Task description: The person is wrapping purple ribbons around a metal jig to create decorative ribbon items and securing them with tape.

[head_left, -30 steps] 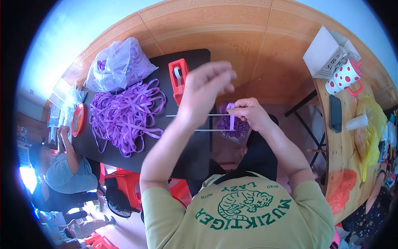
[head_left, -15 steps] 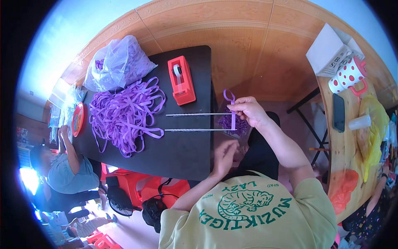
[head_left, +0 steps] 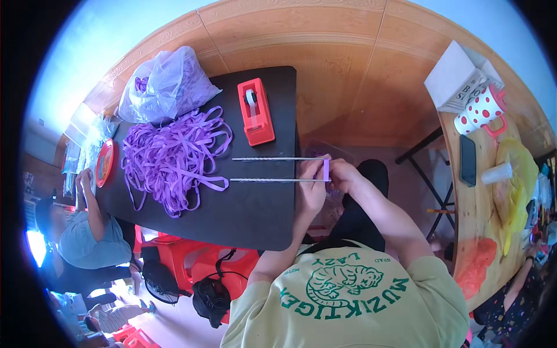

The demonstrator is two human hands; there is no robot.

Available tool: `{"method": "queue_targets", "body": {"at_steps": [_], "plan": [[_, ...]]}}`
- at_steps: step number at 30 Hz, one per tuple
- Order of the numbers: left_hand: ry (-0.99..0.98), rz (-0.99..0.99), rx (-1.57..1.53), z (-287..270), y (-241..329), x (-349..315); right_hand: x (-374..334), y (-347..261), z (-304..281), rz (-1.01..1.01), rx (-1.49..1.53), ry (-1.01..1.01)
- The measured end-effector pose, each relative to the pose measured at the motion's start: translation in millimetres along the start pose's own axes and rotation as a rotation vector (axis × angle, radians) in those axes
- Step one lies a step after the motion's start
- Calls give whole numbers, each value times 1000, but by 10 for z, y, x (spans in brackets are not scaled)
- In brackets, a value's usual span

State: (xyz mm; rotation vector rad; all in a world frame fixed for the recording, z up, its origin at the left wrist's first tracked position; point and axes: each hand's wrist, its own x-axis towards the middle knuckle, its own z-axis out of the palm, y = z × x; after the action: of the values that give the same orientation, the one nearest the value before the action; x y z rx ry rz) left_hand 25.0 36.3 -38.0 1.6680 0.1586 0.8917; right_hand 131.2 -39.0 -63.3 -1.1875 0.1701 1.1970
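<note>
Two thin twisted metal rods (head_left: 264, 180) lie side by side, sticking out past the right edge of the black table (head_left: 255, 217). A short strip of purple ribbon (head_left: 326, 169) spans their outer ends. My left hand (head_left: 311, 190) is closed at the ribbon, its fingertips between the rods and partly hidden. From the other side my right hand (head_left: 345, 175) pinches the same ribbon, thumb and fingers pressed together. A loose heap of purple ribbon (head_left: 171, 156) lies on the table left of the rods.
A red tape dispenser (head_left: 255, 113) and a plastic bag of ribbon (head_left: 168, 84) stand toward the back. To the right, a wooden table (head_left: 467, 226) carries a phone (head_left: 467, 160), a dotted mug (head_left: 480, 110) and a yellow bag (head_left: 513, 185). Another person (head_left: 93, 232) sits at far left.
My left hand has come up from below the rods to the ribbon. My right hand has lowered, and the ribbon loop that stood above the rods no longer shows.
</note>
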Motion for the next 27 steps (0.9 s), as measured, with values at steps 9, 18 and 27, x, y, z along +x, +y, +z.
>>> {"method": "queue_targets", "body": {"at_steps": [9, 18, 27], "plan": [[14, -601, -443, -54, 143, -236, -373, 297, -70, 43, -148, -22], [74, -706, -491, -155, 334, -448, -831, 334, -24, -1142, -732, 400], [-12, -727, -529, -196, 371, -497, -973, 201, 120, -1690, -1166, 329]]}}
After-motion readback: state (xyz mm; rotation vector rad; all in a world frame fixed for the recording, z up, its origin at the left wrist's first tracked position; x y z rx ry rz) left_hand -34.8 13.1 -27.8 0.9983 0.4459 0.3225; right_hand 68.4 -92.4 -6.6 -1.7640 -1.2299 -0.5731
